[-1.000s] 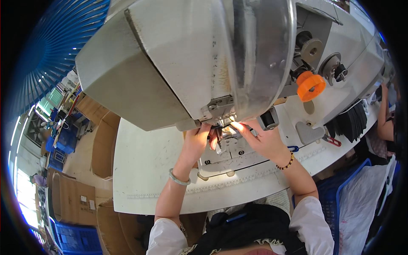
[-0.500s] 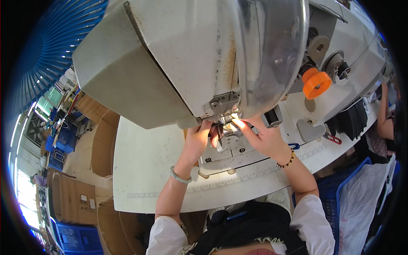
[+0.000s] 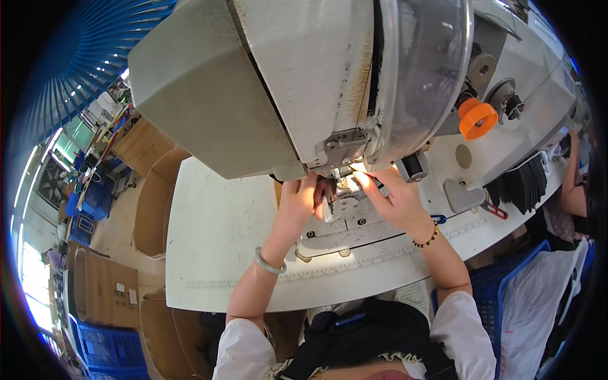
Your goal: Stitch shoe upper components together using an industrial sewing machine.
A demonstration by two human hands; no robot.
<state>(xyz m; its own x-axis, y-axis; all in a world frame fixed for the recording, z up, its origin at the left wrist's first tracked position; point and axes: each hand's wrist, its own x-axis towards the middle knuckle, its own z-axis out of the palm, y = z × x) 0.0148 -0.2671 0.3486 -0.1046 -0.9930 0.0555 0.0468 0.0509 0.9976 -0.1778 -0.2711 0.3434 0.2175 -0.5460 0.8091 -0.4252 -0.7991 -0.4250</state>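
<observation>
A large pale industrial sewing machine fills the upper middle, its lit needle area low over the white table. On the left of the needle area is my left hand, fingers curled together, their tips partly hidden under the machine head. From the other side my right hand reaches in, with thumb and forefinger brought together in the bright light beside the presser foot. Whatever the fingers hold there is too small and hidden to name. The metal sewing plate lies just below both hands.
Right of the machine bed lie a stack of black fabric pieces, a red-handled tool and a grey pad. Cardboard boxes and a blue crate stand at left; another blue basket is at lower right. A person's arm shows at far right.
The view has shifted slightly, so the machine appears a little farther right. Both hands stay by the needle area, with only small finger movements.
</observation>
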